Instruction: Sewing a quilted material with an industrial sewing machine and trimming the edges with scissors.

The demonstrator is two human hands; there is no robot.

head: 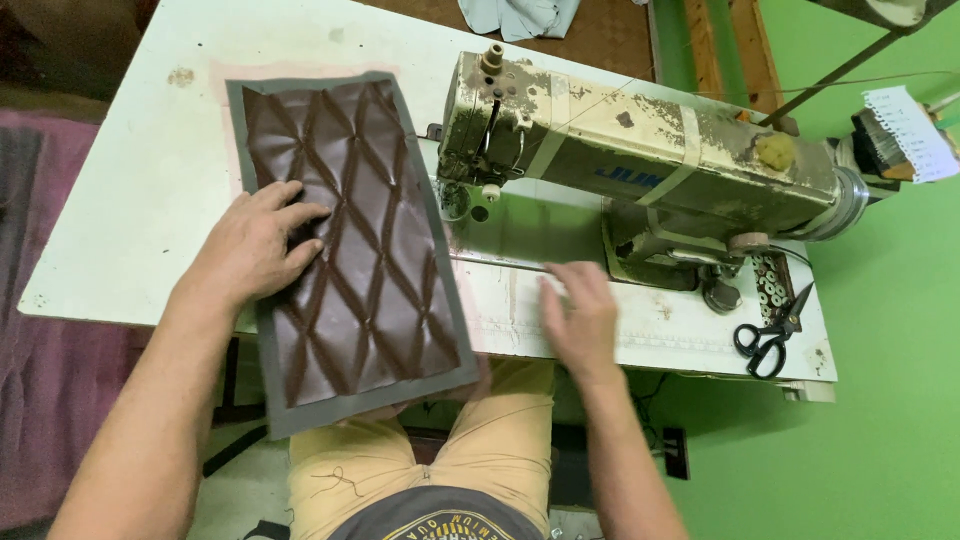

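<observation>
Head view: a dark brown quilted leather panel with a grey foam border [355,240] is laid flat on the white counter [140,190], its near end overhanging the edge above the lap. The left hand [255,245] is pressed palm-down on the panel's left side, fingers spread, gripping nothing, apparently to keep it from sliding. The right hand [578,315], blurred, is held open and empty just above the counter, right of the panel. Beyond it stands a worn cream industrial sewing machine [640,160]; black scissors [768,335] lie further right.
</observation>
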